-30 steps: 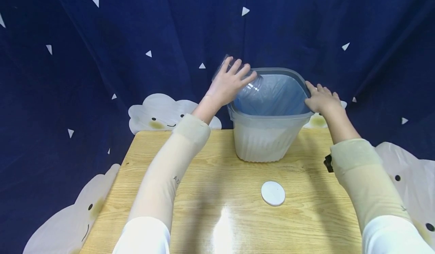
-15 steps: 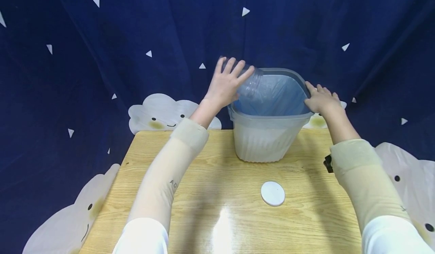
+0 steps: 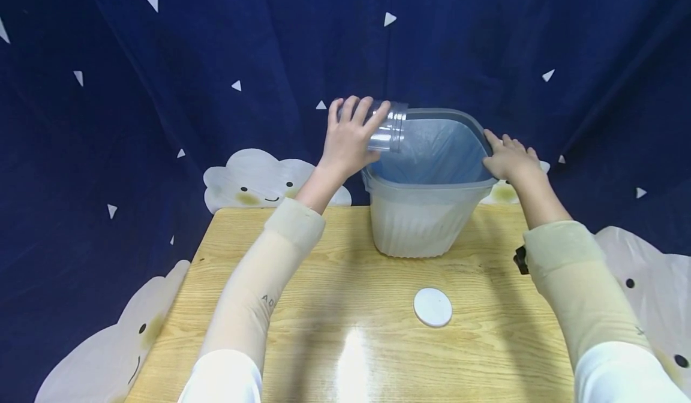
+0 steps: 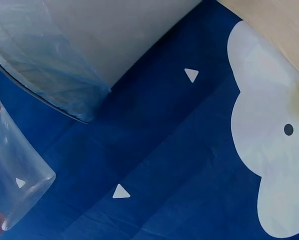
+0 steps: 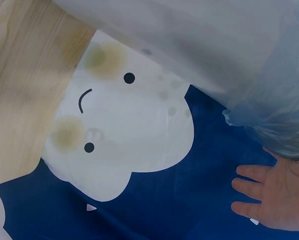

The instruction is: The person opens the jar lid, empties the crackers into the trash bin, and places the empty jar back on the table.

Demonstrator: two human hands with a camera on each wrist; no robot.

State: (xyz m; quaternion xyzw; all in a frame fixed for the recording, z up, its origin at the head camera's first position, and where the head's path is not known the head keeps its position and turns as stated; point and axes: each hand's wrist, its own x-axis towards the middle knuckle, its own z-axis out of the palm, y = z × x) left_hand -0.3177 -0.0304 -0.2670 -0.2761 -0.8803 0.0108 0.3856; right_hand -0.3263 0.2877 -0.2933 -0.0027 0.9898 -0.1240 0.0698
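Observation:
My left hand grips a clear plastic jar that lies on its side in the air, its ringed end over the left part of the bin's opening. In the left wrist view the jar appears see-through, with fingertips around it. My right hand rests on the right rim of a whitish trash bin with a grey rim. Its fingers are fairly straight in the right wrist view. A bluish bag lines the bin; its bottom is hidden.
The bin stands at the back of a wooden table. A round white lid lies flat in front of it. Behind hangs a dark blue curtain with white triangles and cloud shapes.
My left hand has drawn back a little to the left with the jar, which has turned from tilted mouth-down to nearly level. The right hand, bin and lid stay put.

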